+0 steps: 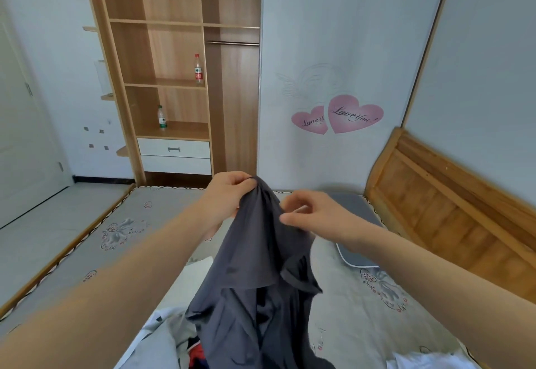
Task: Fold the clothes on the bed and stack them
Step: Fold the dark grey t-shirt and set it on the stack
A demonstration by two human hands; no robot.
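A dark grey garment (255, 281) hangs in front of me above the bed (362, 310). My left hand (229, 194) pinches its top edge and holds it up. My right hand (316, 217) is beside it at the same height, thumb and fingers closing on a fold of the grey cloth. The garment's lower part drapes down onto a heap of other clothes (174, 339), white and light grey with a bit of red and blue, at the bottom of the view.
A grey pillow (356, 214) lies by the wooden headboard (452, 209) on the right. White cloth (429, 360) sits at the bottom right. An open wardrobe (177, 78) with two bottles stands beyond the bed. Floor runs along the left.
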